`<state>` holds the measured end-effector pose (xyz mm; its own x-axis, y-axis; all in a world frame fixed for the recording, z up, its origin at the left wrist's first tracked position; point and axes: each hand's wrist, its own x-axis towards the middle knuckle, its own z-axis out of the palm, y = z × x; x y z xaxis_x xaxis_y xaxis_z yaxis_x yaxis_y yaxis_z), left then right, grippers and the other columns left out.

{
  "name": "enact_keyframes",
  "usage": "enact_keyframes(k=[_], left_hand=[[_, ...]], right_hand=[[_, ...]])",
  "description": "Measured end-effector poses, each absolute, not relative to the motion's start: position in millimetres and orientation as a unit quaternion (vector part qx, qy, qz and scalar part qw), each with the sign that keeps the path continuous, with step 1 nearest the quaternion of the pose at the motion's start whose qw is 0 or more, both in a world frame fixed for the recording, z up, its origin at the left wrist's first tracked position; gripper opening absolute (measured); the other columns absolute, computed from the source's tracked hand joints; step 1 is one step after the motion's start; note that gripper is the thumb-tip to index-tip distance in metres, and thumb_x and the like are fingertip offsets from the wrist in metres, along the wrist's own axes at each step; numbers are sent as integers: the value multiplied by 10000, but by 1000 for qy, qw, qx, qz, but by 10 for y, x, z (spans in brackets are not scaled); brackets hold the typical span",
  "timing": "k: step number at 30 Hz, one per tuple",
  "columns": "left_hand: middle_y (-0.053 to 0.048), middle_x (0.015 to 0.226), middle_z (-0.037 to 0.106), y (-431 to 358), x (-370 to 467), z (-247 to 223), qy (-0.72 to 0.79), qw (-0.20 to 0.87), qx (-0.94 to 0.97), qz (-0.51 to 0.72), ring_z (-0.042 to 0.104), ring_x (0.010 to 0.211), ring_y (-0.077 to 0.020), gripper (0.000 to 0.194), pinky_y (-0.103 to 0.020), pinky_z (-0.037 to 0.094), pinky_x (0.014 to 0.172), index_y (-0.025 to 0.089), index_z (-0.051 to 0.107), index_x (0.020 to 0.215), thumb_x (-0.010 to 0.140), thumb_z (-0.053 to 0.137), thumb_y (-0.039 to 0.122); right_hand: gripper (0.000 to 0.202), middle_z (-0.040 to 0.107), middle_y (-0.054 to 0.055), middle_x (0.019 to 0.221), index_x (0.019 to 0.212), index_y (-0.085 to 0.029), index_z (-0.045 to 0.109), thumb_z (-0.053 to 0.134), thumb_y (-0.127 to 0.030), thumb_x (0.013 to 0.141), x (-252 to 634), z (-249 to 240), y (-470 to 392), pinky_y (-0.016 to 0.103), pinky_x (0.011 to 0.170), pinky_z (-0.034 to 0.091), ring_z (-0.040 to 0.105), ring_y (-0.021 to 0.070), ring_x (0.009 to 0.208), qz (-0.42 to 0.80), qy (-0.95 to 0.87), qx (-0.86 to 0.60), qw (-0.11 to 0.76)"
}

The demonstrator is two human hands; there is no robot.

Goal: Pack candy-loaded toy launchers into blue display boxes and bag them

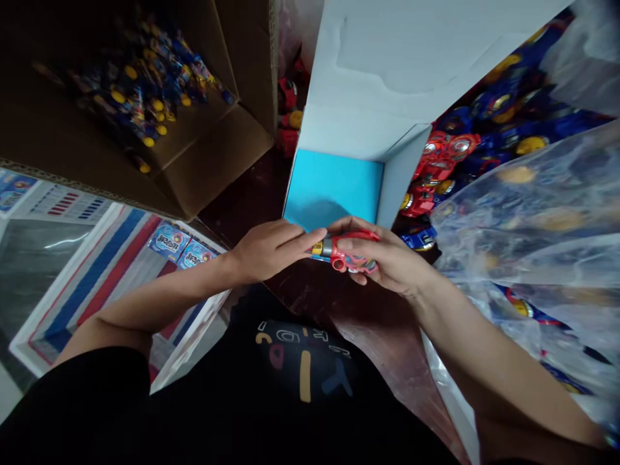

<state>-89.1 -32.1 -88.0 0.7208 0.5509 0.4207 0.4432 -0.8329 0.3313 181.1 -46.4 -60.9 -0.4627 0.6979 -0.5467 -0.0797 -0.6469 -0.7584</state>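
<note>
"Red plastic toy: where?"
"In right hand, fingers curled around body, just beside blue-floored white box."
"Left hand?"
"Fingers extended, together, at yellow-banded end piece; pinching or merely touching, cannot tell."
"Upper left?"
"Yellow-capped bottles in brown carton."

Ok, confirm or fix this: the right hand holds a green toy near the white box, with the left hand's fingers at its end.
Wrong colour: the head view shows a red toy. The right hand holds it near the white box, the fingers of the left hand at its end.
</note>
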Motion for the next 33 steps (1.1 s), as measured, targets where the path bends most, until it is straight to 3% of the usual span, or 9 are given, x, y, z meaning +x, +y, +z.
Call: enact_keyframes(k=[5, 9, 12, 15, 18, 21, 28, 31, 33], left_hand=[[-69, 1158, 806, -269, -913, -720, 334, 342, 858, 188, 775, 964, -183, 460, -270, 597, 823, 201, 659, 1425, 1152, 539, 551], [-36, 956, 782, -298, -864, -854, 287, 123, 902, 297, 725, 860, -186, 347, -319, 567, 829, 206, 661, 1385, 1147, 598, 451], [-129, 1279, 783, -308, -795, -1042, 312, 20, 886, 343, 747, 1159, -255, 566, -399, 571, 1016, 206, 517, 1592, 1118, 638, 491], [-219, 1698, 513, -372, -611, -1257, 318, 25, 906, 280, 491, 1590, -372, 853, -554, 443, 1283, 146, 442, 1681, 1068, 569, 725], [-81, 1778, 439, -502, -302, -1486, 290, 48, 943, 153, 411, 1645, -393, 600, -743, 341, 1324, 286, 522, 1659, 1116, 595, 531], [-10, 1814, 374, -628, -7, -1637, 336, 53, 936, 96, 371, 1659, -435, 561, -907, 306, 1239, 410, 502, 1674, 1133, 518, 264], [8, 1828, 339, -793, 296, -1597, 382, 43, 920, 71, 334, 1681, -423, 560, -862, 453, 1165, 437, 463, 1707, 1175, 355, 301], [16, 1834, 324, -815, 323, -1593, 393, 52, 916, 63, 318, 1692, -410, 564, -852, 450, 1187, 442, 450, 1713, 1173, 362, 306], [13, 1837, 315, -811, 345, -1627, 392, 62, 916, 64, 308, 1693, -422, 566, -898, 424, 1177, 442, 432, 1721, 1170, 386, 317]], right_hand=[[478, 716, -15, 755, 1069, -212, 653, 952, -478, 808, 1918, -457, -397, 198, 421, 484, 569, 75, 506, 741, -408, -459, 272], [567, 726, 2, 821, 1108, -228, 648, 974, -526, 754, 1961, -343, -376, 240, 414, 503, 627, 123, 564, 759, -370, -476, 245], [624, 748, 19, 970, 1206, -272, 642, 977, -542, 754, 2028, -279, -247, 310, 565, 614, 697, 163, 699, 642, -477, -519, 302], [560, 752, 73, 1183, 1279, -305, 642, 911, -536, 846, 2097, -316, 84, 395, 848, 658, 744, 243, 999, 388, -672, -526, 348], [524, 717, 128, 1352, 1350, -256, 638, 793, -519, 924, 2051, -470, 527, 511, 1045, 608, 715, 323, 1185, 205, -798, -486, 291], [537, 748, 150, 1290, 1365, -193, 661, 753, -453, 905, 1891, -599, 885, 545, 1030, 597, 731, 374, 1174, 181, -854, -446, 195], [633, 790, 121, 1138, 1397, -143, 671, 838, -427, 857, 1556, -495, 1289, 453, 944, 572, 740, 351, 1041, 193, -887, -420, -14], [821, 707, 191, 1391, 1526, -128, 566, 875, -482, 853, 1565, -468, 1301, 478, 1026, 566, 698, 383, 1199, 204, -879, -430, 18], [676, 638, 192, 1489, 1512, -177, 587, 784, -475, 938, 1594, -480, 1249, 510, 1092, 550, 668, 395, 1273, 186, -878, -436, 70]])
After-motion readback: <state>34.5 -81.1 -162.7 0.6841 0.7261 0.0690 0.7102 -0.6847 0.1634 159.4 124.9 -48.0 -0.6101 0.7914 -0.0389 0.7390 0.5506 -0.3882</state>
